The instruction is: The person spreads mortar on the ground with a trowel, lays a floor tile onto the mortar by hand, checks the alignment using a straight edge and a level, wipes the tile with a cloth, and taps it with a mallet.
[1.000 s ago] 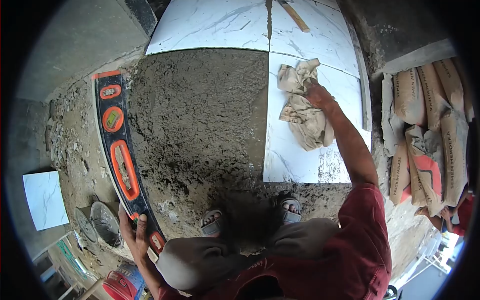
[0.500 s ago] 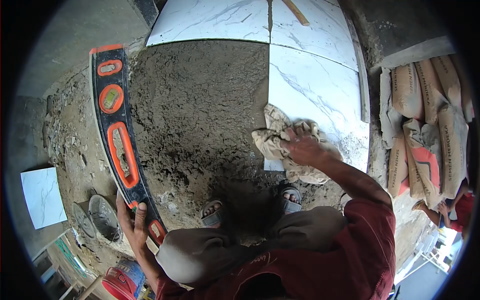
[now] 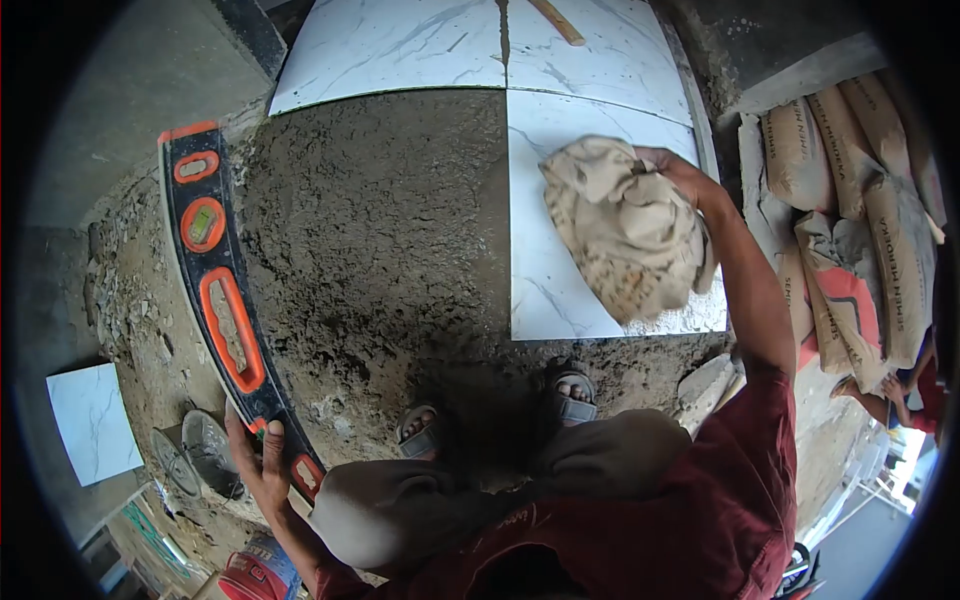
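Note:
My left hand (image 3: 258, 448) grips the lower end of a long black and orange spirit level (image 3: 213, 255), thumb across its face. The level stands tilted at the left of the wet mortar bed (image 3: 375, 220). A crumpled, stained beige rag (image 3: 630, 225) hangs from my right hand (image 3: 675, 175), whose fingers are closed on its upper edge. Below the rag lies a white marbled floor tile (image 3: 540, 290), partly covered by it. Further white tiles (image 3: 400, 45) adjoin at the far side, with a mortar-filled gap between two of them.
A wooden stick (image 3: 557, 22) rests on the far tiles. Stacked cement bags (image 3: 840, 240) stand at the right, with another person (image 3: 915, 400) beyond. Left are a loose tile (image 3: 95, 425), a bucket with mortar (image 3: 208, 440) and a red pail (image 3: 255, 572). My sandalled feet (image 3: 418, 432) stand on the mortar's near edge.
My right hand has moved up and right, lifting the rag from the tile's left edge and spreading it. My left hand still holds the level. The view has shifted slightly.

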A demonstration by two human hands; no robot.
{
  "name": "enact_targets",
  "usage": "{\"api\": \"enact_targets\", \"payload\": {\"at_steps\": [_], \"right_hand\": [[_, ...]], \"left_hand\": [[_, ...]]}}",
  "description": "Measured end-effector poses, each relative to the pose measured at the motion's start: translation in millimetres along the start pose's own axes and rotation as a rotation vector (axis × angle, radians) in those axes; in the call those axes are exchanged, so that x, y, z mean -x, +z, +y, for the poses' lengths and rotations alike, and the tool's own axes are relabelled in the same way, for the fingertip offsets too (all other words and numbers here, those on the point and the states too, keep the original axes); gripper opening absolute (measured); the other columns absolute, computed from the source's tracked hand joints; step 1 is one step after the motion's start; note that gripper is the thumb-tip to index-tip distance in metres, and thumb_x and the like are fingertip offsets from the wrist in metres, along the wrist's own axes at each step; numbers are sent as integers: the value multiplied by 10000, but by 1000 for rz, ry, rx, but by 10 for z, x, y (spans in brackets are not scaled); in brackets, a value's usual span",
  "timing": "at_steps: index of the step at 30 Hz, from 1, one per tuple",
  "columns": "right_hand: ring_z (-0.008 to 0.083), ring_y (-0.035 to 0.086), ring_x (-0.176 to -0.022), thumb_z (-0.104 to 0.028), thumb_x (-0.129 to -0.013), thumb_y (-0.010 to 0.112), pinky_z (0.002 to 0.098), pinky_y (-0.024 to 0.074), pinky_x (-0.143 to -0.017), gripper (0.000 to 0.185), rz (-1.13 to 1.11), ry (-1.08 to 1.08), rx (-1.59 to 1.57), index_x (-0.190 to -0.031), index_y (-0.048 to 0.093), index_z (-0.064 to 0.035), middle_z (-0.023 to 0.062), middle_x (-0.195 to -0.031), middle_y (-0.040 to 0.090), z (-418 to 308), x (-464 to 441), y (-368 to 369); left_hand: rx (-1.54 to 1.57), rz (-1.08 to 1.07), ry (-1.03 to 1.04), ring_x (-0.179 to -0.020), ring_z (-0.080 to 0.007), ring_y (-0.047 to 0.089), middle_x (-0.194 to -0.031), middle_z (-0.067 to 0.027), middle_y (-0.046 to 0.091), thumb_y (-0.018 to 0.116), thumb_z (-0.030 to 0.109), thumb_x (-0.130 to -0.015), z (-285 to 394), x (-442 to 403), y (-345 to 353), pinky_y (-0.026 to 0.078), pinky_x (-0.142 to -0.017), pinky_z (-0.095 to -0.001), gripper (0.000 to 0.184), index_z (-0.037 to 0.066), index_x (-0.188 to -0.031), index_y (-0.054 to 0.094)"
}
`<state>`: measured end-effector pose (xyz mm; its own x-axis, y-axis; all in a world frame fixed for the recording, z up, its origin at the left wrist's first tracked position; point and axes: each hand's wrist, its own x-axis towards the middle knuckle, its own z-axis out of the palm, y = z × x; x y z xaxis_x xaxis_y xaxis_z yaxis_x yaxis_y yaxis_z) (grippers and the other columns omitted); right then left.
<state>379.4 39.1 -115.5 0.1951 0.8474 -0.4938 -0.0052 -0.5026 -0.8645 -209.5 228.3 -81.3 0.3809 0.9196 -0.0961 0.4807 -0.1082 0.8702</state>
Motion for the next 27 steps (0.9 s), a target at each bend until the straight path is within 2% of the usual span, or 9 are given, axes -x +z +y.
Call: {"api": "enact_targets", "payload": {"at_steps": [2,4,6,10,15,18,20,24,27], "right_hand": [[228,577,-1134,-406,-810,691,354,450,-1006,619,275,89,494,-1313,527,-84,167,-1288,558,-48,-164,-109],[322,395,-1321,-522,-780,685,434,345,-1090,833,464,96,1055,-1411,386,-67,188,-1469,342,556,-612,-152],[389,154,-1415,-601,-802,600,513,202,-1143,835,247,311,1095,-1450,332,-149,163,-1555,113,527,-555,394],[468,206,-1376,-537,-839,570,653,232,-1067,694,236,332,1182,-1435,341,-264,145,-1548,166,959,-218,790],[490,247,-1337,-494,-881,531,649,285,-1042,540,181,492,1133,-1343,442,-229,201,-1480,248,1417,1074,974],[377,500,-1142,-399,-766,675,521,431,-937,499,490,527,1278,-1209,552,-205,165,-1346,395,2266,1929,764],[371,636,-931,-288,-748,705,422,518,-805,455,685,738,869,-1148,594,-104,186,-1129,606,2188,2408,475],[108,620,-887,-4,-829,608,257,497,-813,347,846,214,118,-1176,612,-16,64,-1009,686,1250,2600,92],[250,657,-911,-159,-803,659,371,501,-850,358,791,79,595,-1154,621,-104,151,-1058,639,680,2051,146]], "left_hand": [[-7,-37,3,-1166,-208,472,-1294,-137,507,645,236,-896,-17,8,-4,323,-1018,-312,633,-31,-1395,362],[-70,67,96,-941,-146,536,-1131,-84,573,633,210,-912,-70,-26,59,439,-813,-250,621,-23,-1409,343],[-68,38,-17,-891,-126,544,-1152,-94,570,630,191,-915,-37,-51,55,453,-763,-239,609,-28,-1406,345],[-113,-20,-15,-891,-124,549,-1184,-101,563,625,179,-918,267,-156,272,451,-759,-235,598,-7,-1413,345],[-96,-77,85,-1028,-187,528,-1240,-135,538,632,226,-912,511,-275,553,411,-899,-293,630,-36,-1407,343],[-177,-44,91,-1092,-212,514,-1284,-156,513,638,257,-906,386,-280,550,392,-944,-311,655,-39,-1409,340],[-226,-9,113,-1107,-209,517,-1306,-152,501,643,263,-902,360,-309,564,405,-938,-303,661,-25,-1414,340],[-187,-119,112,-1178,-245,479,-1349,-184,463,632,260,-905,517,-294,642,358,-999,-333,671,-35,-1422,322],[-188,-146,142,-1185,-253,467,-1348,-188,458,625,254,-906,641,-322,712,340,-1014,-345,669,-53,-1416,320]]}}
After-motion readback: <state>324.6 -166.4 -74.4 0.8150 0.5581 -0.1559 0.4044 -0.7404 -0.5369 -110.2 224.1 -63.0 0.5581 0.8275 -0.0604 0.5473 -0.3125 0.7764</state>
